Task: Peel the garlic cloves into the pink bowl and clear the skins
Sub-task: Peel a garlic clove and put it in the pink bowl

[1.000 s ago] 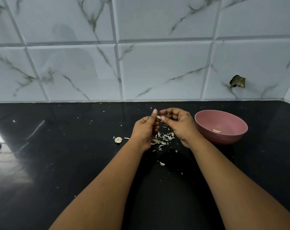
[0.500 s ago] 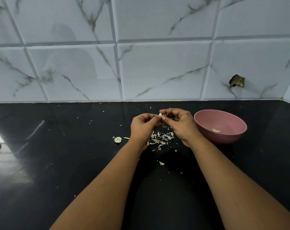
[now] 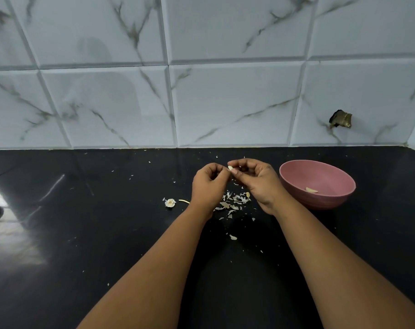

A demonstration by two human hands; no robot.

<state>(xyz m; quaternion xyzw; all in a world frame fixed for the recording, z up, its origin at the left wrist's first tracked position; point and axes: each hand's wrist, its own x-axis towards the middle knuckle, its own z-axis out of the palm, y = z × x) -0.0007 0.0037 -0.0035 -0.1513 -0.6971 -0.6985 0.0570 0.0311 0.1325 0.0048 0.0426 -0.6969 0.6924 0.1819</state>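
A small pale garlic clove is pinched between the fingertips of my left hand and my right hand, held above the black counter. Both hands have curled fingers meeting at the clove. Under them lies a heap of white garlic skins. The pink bowl stands just right of my right hand, with one peeled clove inside. A garlic root stub and a thin stem piece lie left of my left wrist.
The black glossy counter carries scattered skin flecks, one larger flake between my forearms. A marble-tiled wall closes the back, with a brass fitting sticking out above the bowl.
My left thumb, raised a second ago, has folded down onto the clove. Both hands stay together above the skins; the bowl has not moved.
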